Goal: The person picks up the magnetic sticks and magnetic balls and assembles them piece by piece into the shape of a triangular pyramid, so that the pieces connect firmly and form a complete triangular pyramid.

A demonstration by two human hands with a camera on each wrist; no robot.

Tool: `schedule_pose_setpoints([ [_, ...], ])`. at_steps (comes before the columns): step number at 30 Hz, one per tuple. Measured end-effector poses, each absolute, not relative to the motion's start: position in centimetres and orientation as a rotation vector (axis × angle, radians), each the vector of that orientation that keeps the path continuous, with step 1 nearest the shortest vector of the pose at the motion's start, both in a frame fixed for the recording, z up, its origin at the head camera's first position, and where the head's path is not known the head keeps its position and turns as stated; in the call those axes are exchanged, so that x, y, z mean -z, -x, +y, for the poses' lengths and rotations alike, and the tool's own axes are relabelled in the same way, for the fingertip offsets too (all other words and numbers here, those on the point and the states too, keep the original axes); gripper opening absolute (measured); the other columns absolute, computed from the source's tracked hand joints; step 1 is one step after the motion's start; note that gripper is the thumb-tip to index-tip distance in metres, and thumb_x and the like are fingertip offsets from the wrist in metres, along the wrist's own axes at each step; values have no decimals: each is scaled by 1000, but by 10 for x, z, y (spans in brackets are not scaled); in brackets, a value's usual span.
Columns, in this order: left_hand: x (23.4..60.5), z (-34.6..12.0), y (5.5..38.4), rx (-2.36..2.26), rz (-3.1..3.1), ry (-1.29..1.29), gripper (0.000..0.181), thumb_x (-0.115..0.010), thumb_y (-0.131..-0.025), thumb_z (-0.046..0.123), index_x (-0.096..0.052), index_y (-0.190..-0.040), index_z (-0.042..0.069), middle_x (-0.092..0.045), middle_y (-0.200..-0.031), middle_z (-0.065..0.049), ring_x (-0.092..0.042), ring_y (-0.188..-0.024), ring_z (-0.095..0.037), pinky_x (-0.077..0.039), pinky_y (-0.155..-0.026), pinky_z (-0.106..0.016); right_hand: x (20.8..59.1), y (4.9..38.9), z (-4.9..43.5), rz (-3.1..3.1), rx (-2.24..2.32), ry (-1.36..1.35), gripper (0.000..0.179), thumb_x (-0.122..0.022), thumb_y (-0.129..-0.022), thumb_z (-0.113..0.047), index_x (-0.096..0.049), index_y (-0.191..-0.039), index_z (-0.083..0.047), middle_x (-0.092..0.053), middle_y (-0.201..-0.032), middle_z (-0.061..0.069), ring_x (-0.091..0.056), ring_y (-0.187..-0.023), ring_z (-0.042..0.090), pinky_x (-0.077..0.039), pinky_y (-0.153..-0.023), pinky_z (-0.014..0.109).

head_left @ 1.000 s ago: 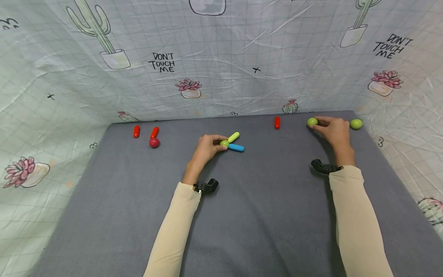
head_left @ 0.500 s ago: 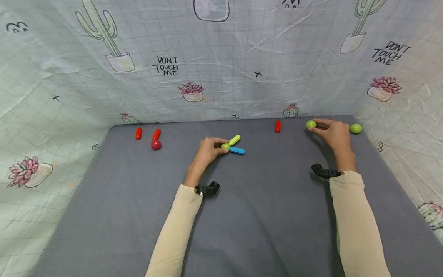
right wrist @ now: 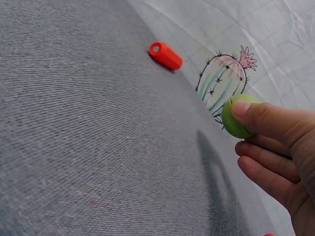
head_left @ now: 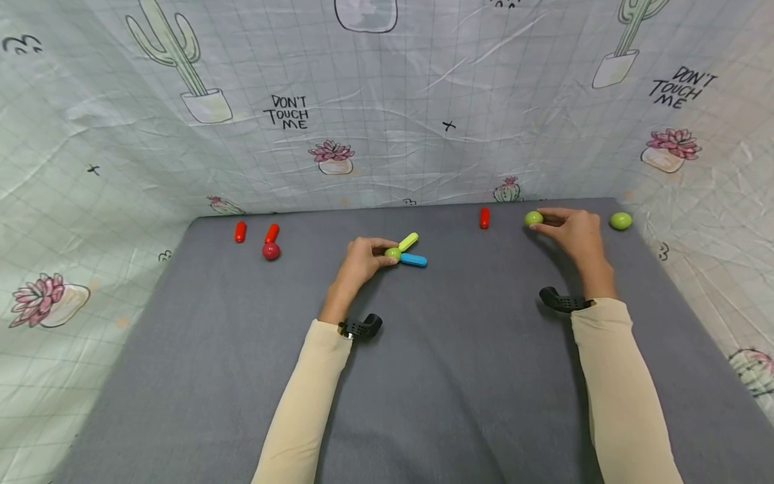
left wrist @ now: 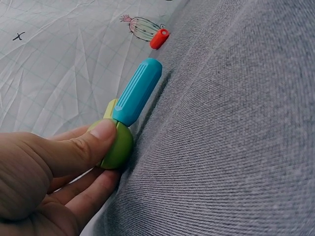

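Note:
Near the table's middle my left hand (head_left: pixel 361 261) pinches a green ball (head_left: pixel 393 255) between thumb and fingers. A blue ridged rod (left wrist: pixel 140 91) and a yellow-green rod (head_left: pixel 408 241) stick out from that ball, fanned apart. Toward the back right, my right hand (head_left: pixel 577 235) pinches another green ball (right wrist: pixel 237 117), with a groove showing on it. A shadow falls on the cloth beneath this hand, and the ball appears held off the surface. Left of it lies a red rod (head_left: pixel 484 218) with a hole in its end (right wrist: pixel 166 56).
A third green ball (head_left: pixel 620 220) lies at the far right corner. At the back left are a red rod (head_left: pixel 240 232) and a red ball (head_left: pixel 271 251) touching a second red rod (head_left: pixel 271 233). Grey cloth (head_left: pixel 447 376) covers the table; a printed curtain (head_left: pixel 387 101) hangs behind it.
My right hand has moved a little left with its green ball, away from the corner ball and closer to the red rod. The left hand keeps its hold in place.

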State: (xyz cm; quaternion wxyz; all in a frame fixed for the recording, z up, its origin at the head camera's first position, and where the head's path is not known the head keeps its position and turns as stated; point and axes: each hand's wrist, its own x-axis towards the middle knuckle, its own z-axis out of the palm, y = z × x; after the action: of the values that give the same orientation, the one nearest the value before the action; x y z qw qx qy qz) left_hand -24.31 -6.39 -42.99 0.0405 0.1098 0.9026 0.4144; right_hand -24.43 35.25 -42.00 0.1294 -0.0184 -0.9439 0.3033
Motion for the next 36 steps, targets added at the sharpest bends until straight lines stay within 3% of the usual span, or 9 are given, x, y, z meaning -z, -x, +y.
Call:
schedule_pose_setpoints([
  [26,424,-63,242,-1253,2770,-318,33,-82,-85,13,-78,-118,9,-75,-116,-11,-71,-108,-24,-57,-91,-36,413,234,340,-2730,-879,19,45,-83,-87,-30,-74,-124,-6,-74,-103,20,-69,-102,38,-49,-86,50],
  [36,424,-63,243,-1242,2774,-322,33,-82,-85,14,-78,-118,10,-75,-115,-10,-71,-107,-23,-57,-90,-37,414,233,339,-2737,-870,7,45,-83,-87,-34,-75,-123,-8,-75,-103,18,-69,-101,37,-45,-72,31],
])
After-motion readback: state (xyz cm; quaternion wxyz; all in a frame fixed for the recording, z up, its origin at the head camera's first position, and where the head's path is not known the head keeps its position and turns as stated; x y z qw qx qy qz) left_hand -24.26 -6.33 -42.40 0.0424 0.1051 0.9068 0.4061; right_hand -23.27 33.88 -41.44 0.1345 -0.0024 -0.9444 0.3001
